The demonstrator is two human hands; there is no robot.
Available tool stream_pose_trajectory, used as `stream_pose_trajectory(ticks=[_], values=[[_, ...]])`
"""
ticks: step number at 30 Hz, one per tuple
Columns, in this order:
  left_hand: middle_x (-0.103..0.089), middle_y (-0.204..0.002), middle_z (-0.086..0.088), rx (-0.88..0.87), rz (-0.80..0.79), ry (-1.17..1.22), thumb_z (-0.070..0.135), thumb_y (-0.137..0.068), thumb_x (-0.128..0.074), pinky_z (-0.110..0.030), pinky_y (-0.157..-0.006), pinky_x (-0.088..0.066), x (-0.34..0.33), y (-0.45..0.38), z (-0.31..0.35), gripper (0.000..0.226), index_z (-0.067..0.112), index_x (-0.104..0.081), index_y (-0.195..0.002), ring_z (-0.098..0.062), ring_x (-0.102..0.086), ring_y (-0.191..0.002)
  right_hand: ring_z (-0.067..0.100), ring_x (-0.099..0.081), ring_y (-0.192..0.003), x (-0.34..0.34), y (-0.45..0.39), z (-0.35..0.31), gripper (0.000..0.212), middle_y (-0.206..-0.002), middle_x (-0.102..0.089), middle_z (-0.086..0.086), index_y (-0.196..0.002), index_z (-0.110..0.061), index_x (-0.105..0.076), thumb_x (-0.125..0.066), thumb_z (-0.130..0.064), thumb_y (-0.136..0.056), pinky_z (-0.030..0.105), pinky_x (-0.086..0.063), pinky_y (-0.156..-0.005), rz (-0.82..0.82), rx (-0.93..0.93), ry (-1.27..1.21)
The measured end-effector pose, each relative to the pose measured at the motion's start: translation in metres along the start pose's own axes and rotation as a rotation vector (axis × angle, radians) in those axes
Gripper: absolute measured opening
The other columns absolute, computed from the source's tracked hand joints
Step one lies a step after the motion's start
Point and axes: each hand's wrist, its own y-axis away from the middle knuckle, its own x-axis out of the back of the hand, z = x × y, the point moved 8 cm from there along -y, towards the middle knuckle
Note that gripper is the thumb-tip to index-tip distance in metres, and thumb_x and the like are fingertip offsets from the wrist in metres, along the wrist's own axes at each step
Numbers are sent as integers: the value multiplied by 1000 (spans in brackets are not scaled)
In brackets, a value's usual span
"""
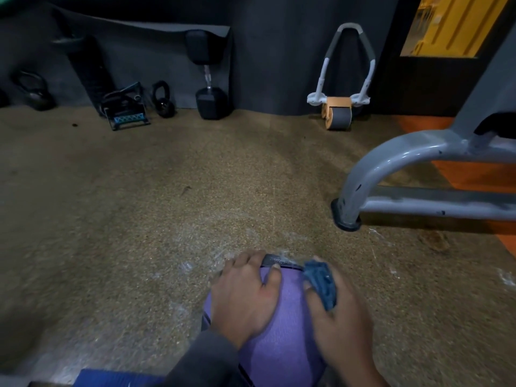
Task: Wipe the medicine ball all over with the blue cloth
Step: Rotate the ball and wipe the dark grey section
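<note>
A purple medicine ball (284,331) with a dark band along its far side sits on the speckled floor at the bottom centre. My left hand (248,297) lies on the ball's left top, its fingers curved over the surface. My right hand (337,311) is on the ball's right side and holds a bunched blue cloth (322,283) against it, the cloth sticking out between thumb and fingers. The ball's underside and right flank are hidden by my hands and sleeve.
A grey metal machine frame (391,169) stands on the floor at the right, its foot close to the ball. Along the far wall are kettlebells (163,99), a dumbbell (208,88), an ab roller (339,107) and a small blue stand (127,113). A blue mat edge (111,378) lies at the bottom left.
</note>
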Motion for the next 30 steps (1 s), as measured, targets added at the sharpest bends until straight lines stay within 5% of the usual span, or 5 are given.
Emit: stream_pose_trajectory(ticks=[4,11,18,25,30], values=[[-47,-143,11,5,1,-11,52,-91,-33,-35,-107,-35,0,3,7,53,29,-47,-137,-15,-43,-129,25,-66,-86,-4,-16,40,14,-89,-70,-4,-99,-29,-67,-65,-36,-88,45,-52,-85,-112,-357,-160],[-48,-141,15,-49,21,-30,50,-88,-30,-34,-107,-35,2,13,11,53,33,-47,-135,-12,-43,-127,-1,-54,-103,3,12,-37,48,-119,-58,-25,-122,-41,-54,-50,-48,-75,24,-42,-87,-1,245,74],[-48,-141,15,-43,89,-10,55,-85,-26,-35,-109,-34,6,38,5,60,32,-49,-136,-9,-40,-132,20,-66,-83,-6,-17,33,5,-88,-71,-4,-92,-30,-67,-63,-28,-91,48,-52,-86,-198,-323,-222],[-51,-139,14,-62,107,0,54,-85,-26,-33,-106,-37,9,40,2,60,31,-51,-134,-11,-46,-126,1,-59,-90,-1,11,-43,40,-102,-63,-22,-115,-40,-58,-51,-49,-77,25,-48,-77,-148,247,-8],[-50,-140,12,-63,128,18,59,-85,-22,-35,-107,-37,11,47,-2,66,28,-50,-136,-12,-44,-127,15,-65,-84,-14,-26,-3,3,-86,-68,-12,-91,-34,-63,-62,-32,-91,33,-51,-77,-316,-139,-154]])
